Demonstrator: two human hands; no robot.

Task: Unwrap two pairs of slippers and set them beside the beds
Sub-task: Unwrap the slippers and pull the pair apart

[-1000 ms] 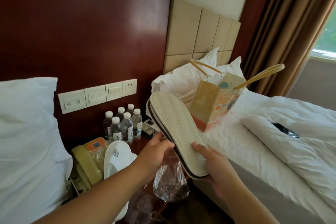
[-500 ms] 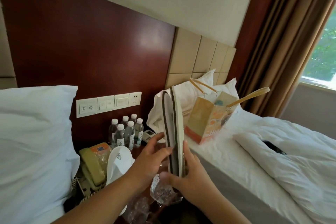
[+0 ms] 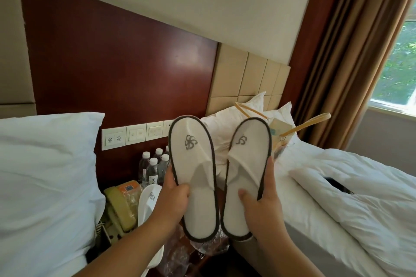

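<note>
At the centre of the frame, two white slippers with dark edging are held upright side by side, toes up and logos facing the camera. The left hand [image 3: 173,200] grips the left slipper [image 3: 193,164] at its lower outer edge, with the thumb across the insole and the fingers behind the sole. The right hand [image 3: 263,204] grips the right slipper [image 3: 245,164] in the same manner, with the thumb on the insole and the fingers wrapped round the right edge. The inner edges run just beside each other at the heels; contact cannot be confirmed. Towards the toes the gap widens.

Below the heels, at bottom centre, lies crumpled clear plastic wrapping [image 3: 180,258]. A third slipper [image 3: 149,204] lies lower left of centre, partly hidden by the left forearm.

The space between the beds is narrow and crowded. Water bottles [image 3: 155,164] and a telephone [image 3: 117,207] stand there, just beside the pillow [image 3: 45,175] at the left edge. The bed [image 3: 315,243] at the right carries a paper bag [image 3: 281,141], behind the right slipper.
</note>
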